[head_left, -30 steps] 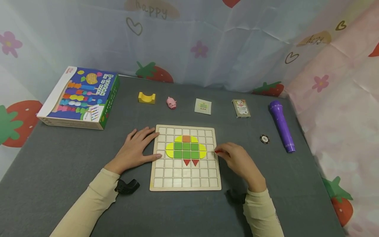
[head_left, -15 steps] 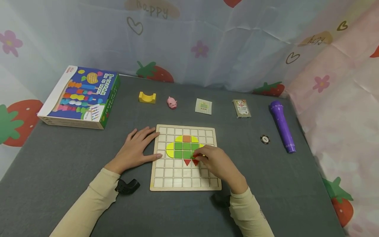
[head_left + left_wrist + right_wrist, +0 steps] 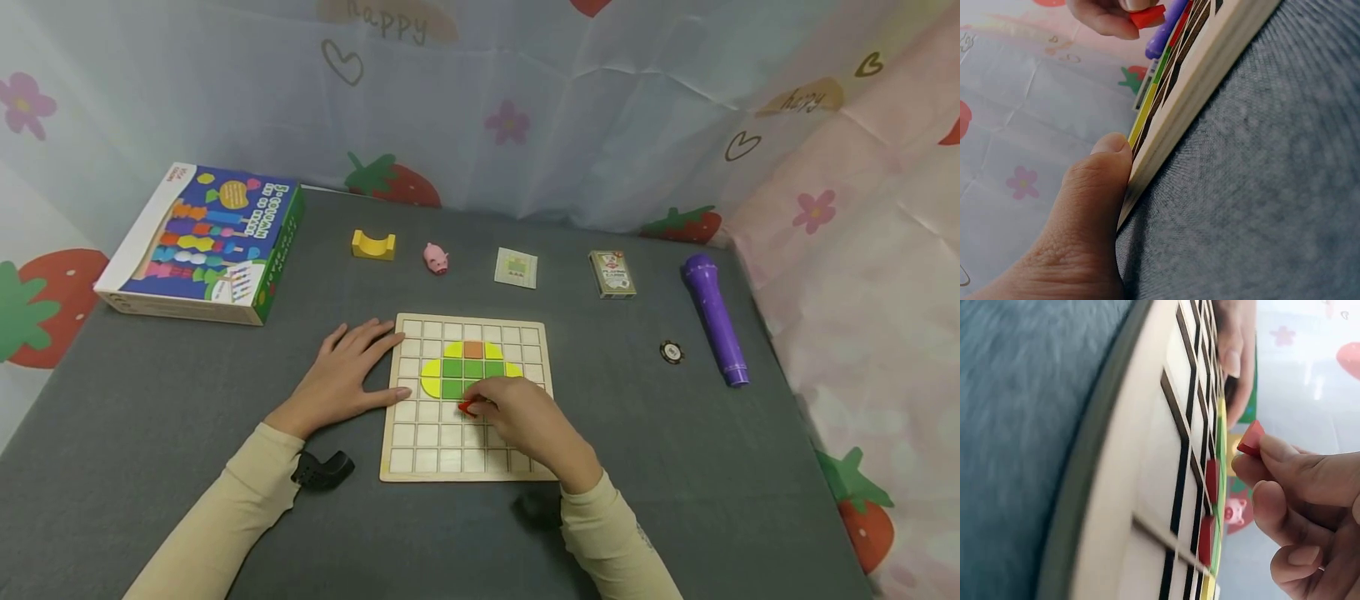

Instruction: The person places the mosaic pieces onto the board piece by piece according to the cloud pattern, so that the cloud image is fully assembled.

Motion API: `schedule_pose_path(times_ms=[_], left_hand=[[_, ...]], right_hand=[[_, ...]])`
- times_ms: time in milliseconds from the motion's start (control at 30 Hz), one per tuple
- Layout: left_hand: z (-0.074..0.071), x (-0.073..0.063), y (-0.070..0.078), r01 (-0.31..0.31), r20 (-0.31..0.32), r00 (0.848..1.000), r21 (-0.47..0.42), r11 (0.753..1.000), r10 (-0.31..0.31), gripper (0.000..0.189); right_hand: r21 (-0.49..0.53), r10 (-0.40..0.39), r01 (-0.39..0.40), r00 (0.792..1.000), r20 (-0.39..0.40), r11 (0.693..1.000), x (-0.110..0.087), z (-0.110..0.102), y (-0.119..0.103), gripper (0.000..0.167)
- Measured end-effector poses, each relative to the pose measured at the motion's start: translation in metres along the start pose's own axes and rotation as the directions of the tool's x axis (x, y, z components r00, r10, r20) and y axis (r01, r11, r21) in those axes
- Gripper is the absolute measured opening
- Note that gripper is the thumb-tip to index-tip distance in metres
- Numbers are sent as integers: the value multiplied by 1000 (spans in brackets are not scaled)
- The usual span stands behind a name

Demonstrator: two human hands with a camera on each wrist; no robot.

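A wooden grid board (image 3: 450, 461) lies on the table, bearing green squares (image 3: 452, 368), rounded yellow pieces (image 3: 431, 380) and one orange square (image 3: 472, 350). My left hand (image 3: 337, 383) rests at its left side, fingers spread, thumb on the edge. Over the row below the green squares, my right hand (image 3: 525, 421) pinches a red triangular block (image 3: 1251, 438) between thumb and forefinger. That block is held just above the board. Two more red triangles (image 3: 1212, 481) sit on the board in the right wrist view; my right hand covers them in the head view.
Behind the board stand a yellow curved block (image 3: 373, 246), a pink pig figure (image 3: 435, 258), a pattern card (image 3: 516, 268) and a playing card box (image 3: 612, 275). A toy box (image 3: 202, 246) lies back left. Rightward are a round chip (image 3: 672, 352) and a purple flashlight-like tube (image 3: 714, 321).
My right hand has carried the red triangular block leftward from the board's right edge to the row below the green squares. My left hand has stayed in place.
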State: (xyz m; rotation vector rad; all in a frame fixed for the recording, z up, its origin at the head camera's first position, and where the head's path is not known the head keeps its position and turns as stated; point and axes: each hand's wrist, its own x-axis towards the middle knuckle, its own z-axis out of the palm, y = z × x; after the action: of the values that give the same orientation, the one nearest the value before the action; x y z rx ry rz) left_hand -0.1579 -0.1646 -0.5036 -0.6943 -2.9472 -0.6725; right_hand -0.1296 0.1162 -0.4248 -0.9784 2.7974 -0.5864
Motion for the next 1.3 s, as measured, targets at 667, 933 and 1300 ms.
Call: schedule_pose_path(times_ms=[667, 933, 1300], left_hand=[[0, 2, 0, -4, -1, 1000, -3, 1000, 4, 86], [-1, 1, -1, -8, -1, 1000, -2, 1000, 8, 86], [1, 0, -1, -8, -12, 1000, 3, 1000, 8, 85]], right_hand=[[-51, 66, -63, 997, 51, 997, 13, 10, -11, 7], [-49, 61, -59, 997, 50, 997, 14, 13, -12, 4], [-151, 27, -17, 997, 67, 988, 13, 16, -13, 15]])
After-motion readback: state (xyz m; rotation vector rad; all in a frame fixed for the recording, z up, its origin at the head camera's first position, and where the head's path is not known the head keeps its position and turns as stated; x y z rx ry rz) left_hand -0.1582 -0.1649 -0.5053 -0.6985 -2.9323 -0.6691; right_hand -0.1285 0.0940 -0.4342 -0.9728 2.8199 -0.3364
